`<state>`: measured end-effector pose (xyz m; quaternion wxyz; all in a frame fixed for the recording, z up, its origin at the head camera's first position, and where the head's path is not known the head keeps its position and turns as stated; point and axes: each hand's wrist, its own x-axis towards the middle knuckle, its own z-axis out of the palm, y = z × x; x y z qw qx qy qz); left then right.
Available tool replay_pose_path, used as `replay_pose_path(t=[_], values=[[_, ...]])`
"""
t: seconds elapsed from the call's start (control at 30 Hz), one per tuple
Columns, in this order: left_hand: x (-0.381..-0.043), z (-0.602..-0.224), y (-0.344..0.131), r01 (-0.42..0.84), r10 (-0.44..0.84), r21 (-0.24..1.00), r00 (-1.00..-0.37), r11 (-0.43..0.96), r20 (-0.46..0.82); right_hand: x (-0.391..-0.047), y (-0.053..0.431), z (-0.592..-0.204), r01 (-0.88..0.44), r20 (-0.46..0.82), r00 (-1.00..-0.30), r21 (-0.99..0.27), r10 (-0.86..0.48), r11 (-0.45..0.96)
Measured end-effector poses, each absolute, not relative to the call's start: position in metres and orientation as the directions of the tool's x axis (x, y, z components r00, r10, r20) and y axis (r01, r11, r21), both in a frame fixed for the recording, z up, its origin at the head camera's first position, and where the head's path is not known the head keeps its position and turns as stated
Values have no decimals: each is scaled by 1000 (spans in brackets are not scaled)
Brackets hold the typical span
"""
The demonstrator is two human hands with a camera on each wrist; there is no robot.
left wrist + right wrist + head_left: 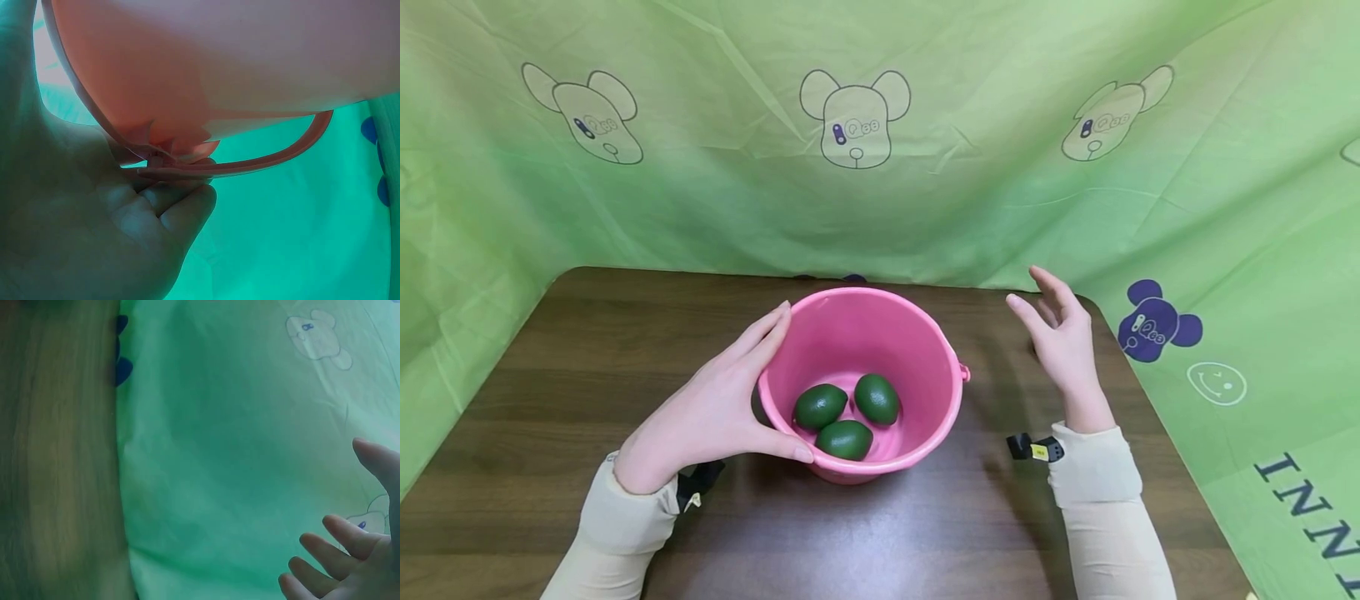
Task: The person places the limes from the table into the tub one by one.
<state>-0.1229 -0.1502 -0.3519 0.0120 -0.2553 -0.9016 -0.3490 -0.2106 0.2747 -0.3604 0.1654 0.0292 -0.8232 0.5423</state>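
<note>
A pink bucket [925, 333] stands in the middle of the table, its mouth facing me. Three dark green fruits, which look like limes, lie on its bottom: one at the left [820, 407], one at the right [876, 398] and one in front [844, 440]. My left hand [711, 408] holds the bucket's left side, thumb at the front rim and fingers farther back. In the left wrist view, its fingers reach behind the pink handle [269, 161] where it joins the bucket. To the right, apart from the bucket, my right hand [1063, 337] hangs with loosely bent fingers and holds nothing.
The brown wooden table [550, 375] carries the bucket. A green cloth [715, 200] with bear-head prints hangs behind the table and along both sides. Each wrist wears a black strapped device, such as the right one [1033, 448].
</note>
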Motion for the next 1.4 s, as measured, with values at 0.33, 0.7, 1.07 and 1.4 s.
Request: replay_pose_path(t=[0.33,0.7,1.07,1.4], values=[[-124,-351,-151,471,453,622,-868,625,203,-218,295,-370,-185,296,-937,-870,185,457],[-123,-352,-151,470,450,623,-870,626,204,-221,311,-376,-100,242,-936,-878,255,468],[-123,-351,-150,467,449,627,-870,623,201,-222,325,-384,-29,178,-940,-890,290,454],[-123,-350,-150,471,456,625,-867,623,199,-225,340,-396,61,111,-948,-856,298,513]])
